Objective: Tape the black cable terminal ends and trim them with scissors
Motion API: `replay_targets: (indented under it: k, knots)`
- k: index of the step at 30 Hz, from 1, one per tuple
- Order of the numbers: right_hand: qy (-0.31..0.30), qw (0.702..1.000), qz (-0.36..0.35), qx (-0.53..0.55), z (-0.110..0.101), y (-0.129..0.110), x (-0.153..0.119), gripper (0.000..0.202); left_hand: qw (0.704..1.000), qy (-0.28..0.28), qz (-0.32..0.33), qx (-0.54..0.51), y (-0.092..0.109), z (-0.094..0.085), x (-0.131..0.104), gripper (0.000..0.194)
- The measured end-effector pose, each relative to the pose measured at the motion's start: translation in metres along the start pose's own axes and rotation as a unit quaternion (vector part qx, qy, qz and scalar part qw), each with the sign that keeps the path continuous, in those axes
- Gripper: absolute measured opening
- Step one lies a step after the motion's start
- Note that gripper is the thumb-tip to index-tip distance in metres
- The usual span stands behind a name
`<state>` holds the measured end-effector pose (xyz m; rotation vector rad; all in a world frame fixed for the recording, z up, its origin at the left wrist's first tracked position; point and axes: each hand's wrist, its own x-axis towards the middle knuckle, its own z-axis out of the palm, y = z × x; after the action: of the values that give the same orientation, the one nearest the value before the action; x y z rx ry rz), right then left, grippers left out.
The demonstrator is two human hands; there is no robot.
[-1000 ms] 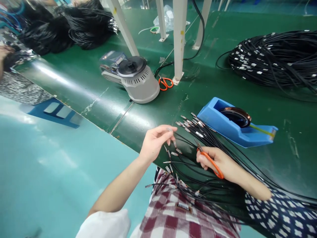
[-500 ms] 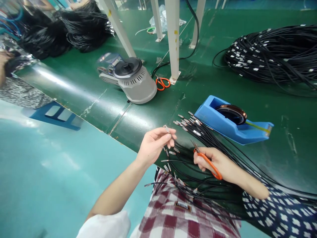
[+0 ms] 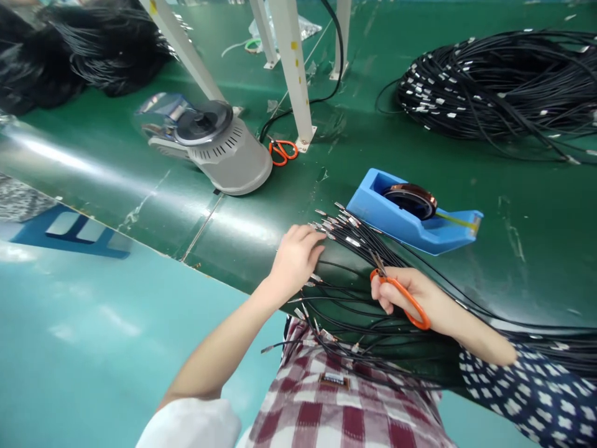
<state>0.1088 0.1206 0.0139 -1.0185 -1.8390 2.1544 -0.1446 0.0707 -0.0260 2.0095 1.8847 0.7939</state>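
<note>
My left hand (image 3: pixel 295 256) is palm down with bent fingers, its fingertips at the metal-tipped ends of a bundle of black cables (image 3: pixel 359 238). Its fingers look closed on a cable end, though the grip is partly hidden. One thin black cable emerges from below the thumb. My right hand (image 3: pixel 405 291) grips orange-handled scissors (image 3: pixel 413 306), whose short blades point up and left above the cables. Nearer my body, more black cables (image 3: pixel 336 323) with pale tags and connector ends fan out over the table edge and checked apron (image 3: pixel 326 410).
Beyond the bundle stands a blue tape dispenser (image 3: pixel 410 227) with a brown roll. A grey round machine (image 3: pixel 228 152), second orange scissors (image 3: pixel 283 151) and white posts (image 3: pixel 293 68) are farther back. Coiled black cables (image 3: pixel 466 93) lie at right. A blue stool (image 3: pixel 69 233) stands beside the table.
My left hand, which held a tagged cable end up, has turned palm down and reached the bundle's ends. My right hand keeps the scissors, now less tilted. The whole view has shifted.
</note>
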Motion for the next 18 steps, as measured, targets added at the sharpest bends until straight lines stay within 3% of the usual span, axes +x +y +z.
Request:
replay_targets:
  k: [4,11,14,18]
  knots:
    - [-0.003,1.000,-0.008,-0.002,0.001,0.003,0.001,0.044,1.000,-0.008,0.003,-0.008,0.003,0.011,0.017,0.016]
    - [0.001,1.000,-0.020,0.010,-0.001,0.000,0.001,0.045,0.993,-0.038,-0.015,-0.110,0.001,-0.005,0.010,0.009]
    - [0.008,1.000,-0.014,0.017,-0.002,-0.002,0.002,0.048,0.996,-0.025,-0.009,-0.085,-0.002,-0.005,0.008,0.016]
    - [0.009,1.000,-0.010,0.020,-0.001,-0.003,0.003,0.050,0.996,-0.064,0.022,-0.055,-0.003,0.001,0.019,0.015]
